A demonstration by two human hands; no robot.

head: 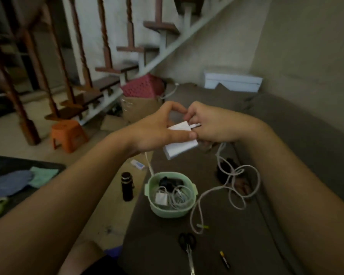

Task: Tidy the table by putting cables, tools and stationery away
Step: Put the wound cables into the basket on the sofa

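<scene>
My left hand grips a white power adapter held up above the brown surface. My right hand pinches the plug end at the adapter's top. A white cable hangs from below my right hand and lies in loose loops on the surface. A mint-green bowl below my hands holds a small white charger, coiled white cables and a black item. Black-handled scissors and a small battery lie near the front.
A dark bottle and a small white tube stand and lie on the floor left of the surface. An orange stool, cardboard boxes and a pink basket sit by the stairs. A dark object lies under the cable loops.
</scene>
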